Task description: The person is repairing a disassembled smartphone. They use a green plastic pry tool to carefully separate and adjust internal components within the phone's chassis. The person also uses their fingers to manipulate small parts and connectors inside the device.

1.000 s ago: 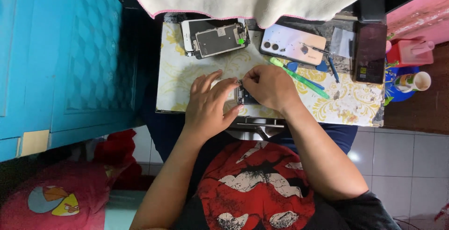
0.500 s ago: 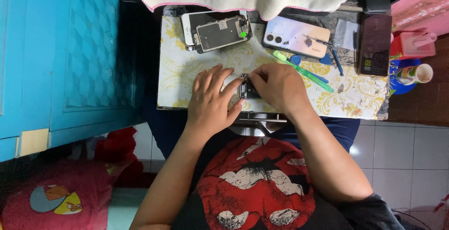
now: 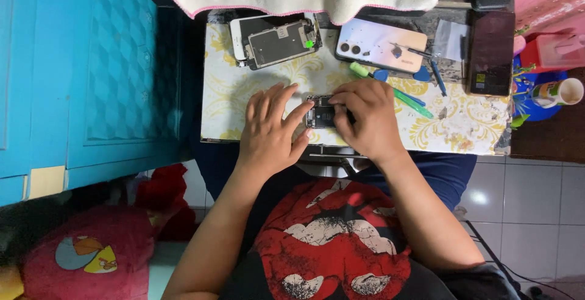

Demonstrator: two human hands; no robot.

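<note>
Opened phone on desk, pinched by right hand, steadied by flat left hand; internals exposed, reassembly apparently pending.

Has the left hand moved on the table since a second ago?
No. The left hand lies where it did, fingers beside the opened phone, below the screen assembly on the table; only the camera shifted.

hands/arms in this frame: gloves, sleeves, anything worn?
Both bare: left hand and right hand show no gloves, rings or watch. Forearms are uncovered to the elbow. A black T-shirt with a red and white print covers the torso.
</note>
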